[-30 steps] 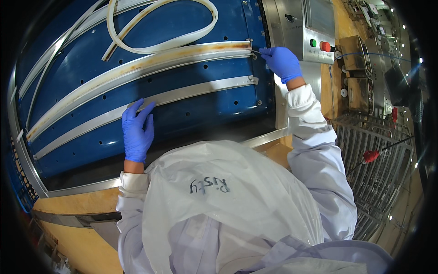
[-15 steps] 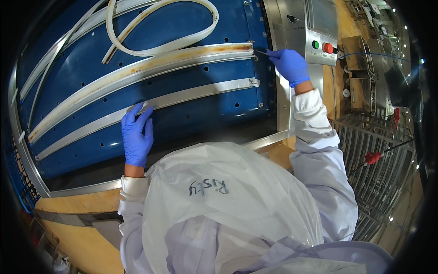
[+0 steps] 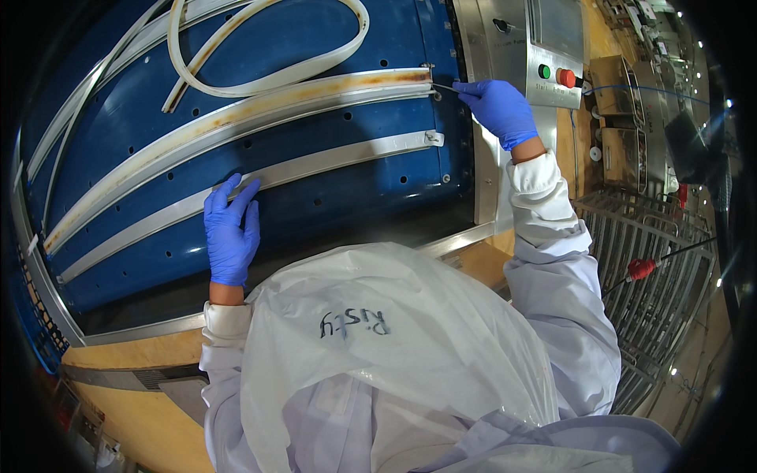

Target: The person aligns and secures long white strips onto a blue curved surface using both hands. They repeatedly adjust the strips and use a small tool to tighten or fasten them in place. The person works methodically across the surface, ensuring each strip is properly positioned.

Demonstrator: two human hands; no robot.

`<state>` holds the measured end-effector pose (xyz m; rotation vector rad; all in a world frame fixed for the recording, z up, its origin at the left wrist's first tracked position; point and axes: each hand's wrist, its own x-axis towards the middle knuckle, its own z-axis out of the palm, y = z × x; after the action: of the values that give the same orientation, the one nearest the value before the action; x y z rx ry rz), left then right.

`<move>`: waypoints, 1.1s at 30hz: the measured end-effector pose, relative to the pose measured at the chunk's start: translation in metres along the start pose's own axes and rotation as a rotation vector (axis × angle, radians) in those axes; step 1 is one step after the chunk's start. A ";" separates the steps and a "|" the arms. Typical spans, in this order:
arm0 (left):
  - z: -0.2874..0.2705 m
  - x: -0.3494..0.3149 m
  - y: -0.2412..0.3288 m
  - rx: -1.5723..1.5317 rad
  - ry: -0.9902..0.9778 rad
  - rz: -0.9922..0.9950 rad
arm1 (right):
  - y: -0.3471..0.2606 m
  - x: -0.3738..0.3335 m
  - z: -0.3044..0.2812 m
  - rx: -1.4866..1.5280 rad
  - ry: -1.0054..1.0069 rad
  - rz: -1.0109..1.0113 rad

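A long pale bar (image 3: 236, 118) with brown scorch stains runs across the blue surface. From its right end a thin wire-like strip (image 3: 444, 87) reaches to my right hand (image 3: 505, 114), blue-gloved and pinching the strip's end between thumb and fingers. Nearer to me lies a flat silvery-white strip (image 3: 339, 160), its right end folded over at a small tab. My left hand (image 3: 231, 236), also gloved in blue, touches this flat strip with its fingertips; the fingers are apart and hold nothing.
A looped white rubber-like strip (image 3: 315, 79) with brown stains lies at the back of the blue panel (image 3: 315, 201). Right of the panel stands a steel control box with a green button (image 3: 544, 72) and a red button (image 3: 565, 77). Wire racks (image 3: 639, 276) stand further right.
My right hand has shifted slightly left and up, and more of the thin strip shows from the bar's end. The left hand keeps its place on the flat strip; the view has moved slightly.
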<state>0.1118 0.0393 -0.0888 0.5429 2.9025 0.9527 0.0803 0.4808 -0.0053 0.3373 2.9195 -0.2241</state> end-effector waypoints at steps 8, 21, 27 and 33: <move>0.001 0.000 -0.001 0.005 -0.012 0.014 | 0.000 0.004 0.018 -0.179 0.083 -0.081; -0.007 -0.007 0.000 0.026 -0.004 0.025 | 0.010 -0.006 0.006 0.086 0.018 0.103; -0.003 -0.006 0.003 0.013 0.002 0.030 | 0.006 -0.002 0.010 -0.049 0.019 0.075; -0.002 -0.007 0.001 0.009 0.004 0.023 | -0.003 0.000 0.010 -0.104 0.031 0.045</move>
<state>0.1181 0.0366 -0.0873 0.5762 2.9119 0.9447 0.0813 0.4766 -0.0146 0.3920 2.9360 -0.0605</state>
